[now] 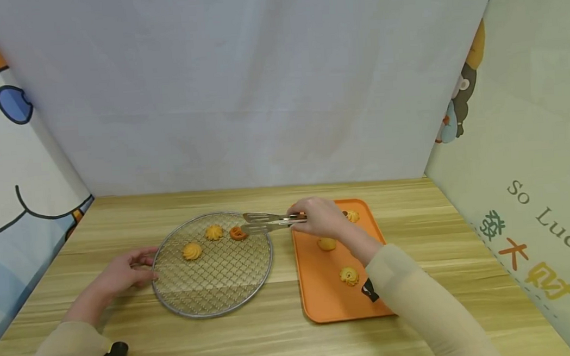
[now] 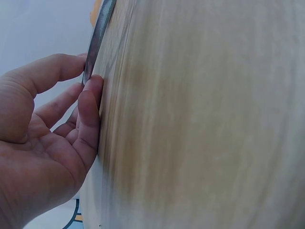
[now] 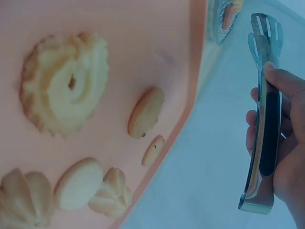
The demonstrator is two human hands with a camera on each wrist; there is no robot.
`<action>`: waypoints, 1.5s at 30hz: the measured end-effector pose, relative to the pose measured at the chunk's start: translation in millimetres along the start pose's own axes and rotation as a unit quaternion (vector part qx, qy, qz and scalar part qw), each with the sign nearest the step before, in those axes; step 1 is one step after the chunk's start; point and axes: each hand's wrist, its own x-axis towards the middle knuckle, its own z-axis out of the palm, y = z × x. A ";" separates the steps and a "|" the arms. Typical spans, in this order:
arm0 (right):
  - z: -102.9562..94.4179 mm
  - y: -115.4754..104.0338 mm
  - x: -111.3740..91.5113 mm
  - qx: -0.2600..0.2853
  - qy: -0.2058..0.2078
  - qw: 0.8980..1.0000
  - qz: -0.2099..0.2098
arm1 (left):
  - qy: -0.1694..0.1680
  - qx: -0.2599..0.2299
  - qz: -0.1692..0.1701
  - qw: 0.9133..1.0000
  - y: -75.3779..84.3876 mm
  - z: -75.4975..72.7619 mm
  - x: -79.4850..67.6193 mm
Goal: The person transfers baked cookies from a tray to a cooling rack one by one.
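Observation:
With thumb and fingers, my left hand (image 1: 120, 272) pinches the left rim of a round wire rack (image 1: 220, 288). The left wrist view gives a closer look at the metal rim (image 2: 96, 43) between thumb and fingertips. On the mesh lie two golden piped cookies, one left (image 1: 192, 251) and another farther back (image 1: 214, 232), plus a brown openwork cookie (image 1: 238, 233). My right hand (image 1: 319, 218) grips metal tongs (image 3: 270, 129) with dark handle grips. The slotted tong ends point left over the rack, overlapping the brown cookie's edge in the head view.
An orange tray (image 1: 322, 303) stands right of the rack, partly under my right forearm. Several cookies lie on it, including a ring-shaped one (image 3: 64, 83) and an oval one (image 3: 79, 183). A pale curtain (image 1: 260, 92) backs the wooden table (image 1: 217, 345).

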 end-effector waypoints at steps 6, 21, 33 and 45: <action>-17.5 1.5 -10.1 -0.006 0.002 1.000 -0.015 | 0.000 -0.003 0.003 1.000 -0.1 0.6 0.1; -59.5 19.1 -40.1 0.039 0.051 0.997 -0.032 | 0.002 -0.001 0.002 1.000 1.7 0.3 -1.7; -68.4 39.3 -64.6 0.044 0.101 0.993 -0.047 | -0.001 -0.006 0.004 1.000 1.2 -0.2 -1.8; -66.4 61.3 -89.1 0.047 0.137 0.988 -0.061 | -0.001 -0.002 0.007 1.000 -1.6 -0.4 -0.3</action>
